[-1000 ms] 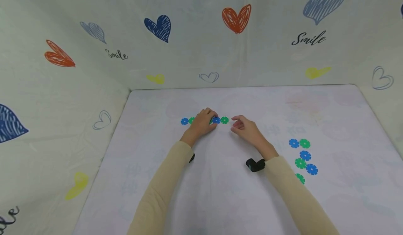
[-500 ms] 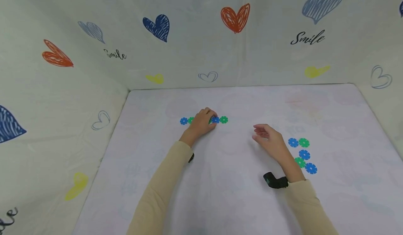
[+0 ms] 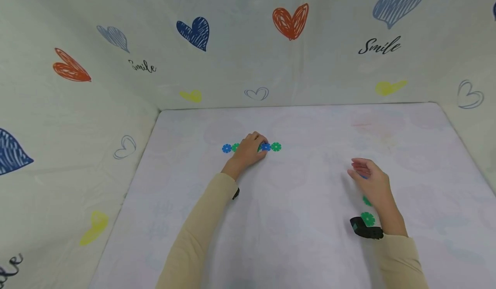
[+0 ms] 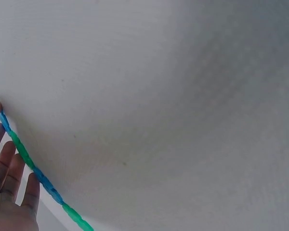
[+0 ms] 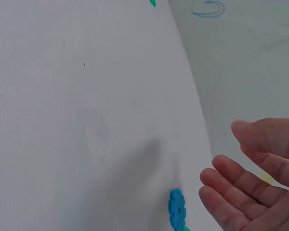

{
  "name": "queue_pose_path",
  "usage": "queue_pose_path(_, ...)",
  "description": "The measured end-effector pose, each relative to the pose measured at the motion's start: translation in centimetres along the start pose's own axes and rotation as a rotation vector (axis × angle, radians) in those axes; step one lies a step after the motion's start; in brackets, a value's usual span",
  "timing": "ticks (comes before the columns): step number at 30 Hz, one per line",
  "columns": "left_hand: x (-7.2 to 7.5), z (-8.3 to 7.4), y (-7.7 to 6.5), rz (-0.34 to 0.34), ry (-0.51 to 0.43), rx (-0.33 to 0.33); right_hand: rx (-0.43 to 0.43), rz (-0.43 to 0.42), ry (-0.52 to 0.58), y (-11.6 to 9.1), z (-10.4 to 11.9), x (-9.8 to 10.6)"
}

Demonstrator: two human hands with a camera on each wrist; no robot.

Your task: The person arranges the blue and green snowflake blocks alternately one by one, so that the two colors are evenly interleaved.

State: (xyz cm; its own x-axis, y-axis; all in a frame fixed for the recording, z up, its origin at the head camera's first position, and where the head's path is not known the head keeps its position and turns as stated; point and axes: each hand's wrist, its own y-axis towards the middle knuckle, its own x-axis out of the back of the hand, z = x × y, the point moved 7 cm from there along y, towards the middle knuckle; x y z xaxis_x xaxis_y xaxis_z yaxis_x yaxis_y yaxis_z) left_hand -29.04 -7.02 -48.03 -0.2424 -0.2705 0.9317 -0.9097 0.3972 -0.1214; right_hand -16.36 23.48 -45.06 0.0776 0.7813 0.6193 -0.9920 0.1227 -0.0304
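My left hand (image 3: 245, 153) holds a straight row of notched, flower-shaped plastic discs (image 3: 276, 147), blue and green by turns, towards the back of the table. In the left wrist view its thumb and fingers (image 4: 12, 178) lie along the joined row (image 4: 21, 149). Part of that row is hidden under the hand in the head view. My right hand (image 3: 376, 183) hovers at the right with nothing in its grasp, its fingers relaxed and the thumb apart. Below its fingers, a loose blue disc (image 5: 177, 209) shows in the right wrist view.
More loose discs lie under and beside the right hand, among them a green disc (image 3: 368, 219) near the black wrist camera (image 3: 366, 229). The right hand and wrist hide others. A white cloth wall (image 3: 232, 65) with printed hearts stands behind the table (image 3: 286, 237).
My right hand has moved from beside the row's right end rightwards and nearer, to over the loose discs. The left hand and the row have stayed in place.
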Motion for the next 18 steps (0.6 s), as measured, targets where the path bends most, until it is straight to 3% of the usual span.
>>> queue_pose_path(5,0.0,0.0,0.0,0.003,-0.002,-0.003,-0.058,-0.019,-0.012,-0.1,-2.4,0.9)
queue_pose_path(11,-0.1,0.1,0.0,0.005,-0.001,-0.005,-0.126,-0.037,-0.13,0.5,-7.2,0.7)
queue_pose_path(14,0.0,0.1,0.0,-0.003,0.002,-0.011,-0.171,-0.016,-0.112,0.2,-7.1,0.7)
queue_pose_path(18,0.1,0.0,0.0,0.001,-0.002,-0.015,-0.229,0.021,-0.074,-0.5,-5.3,1.0)
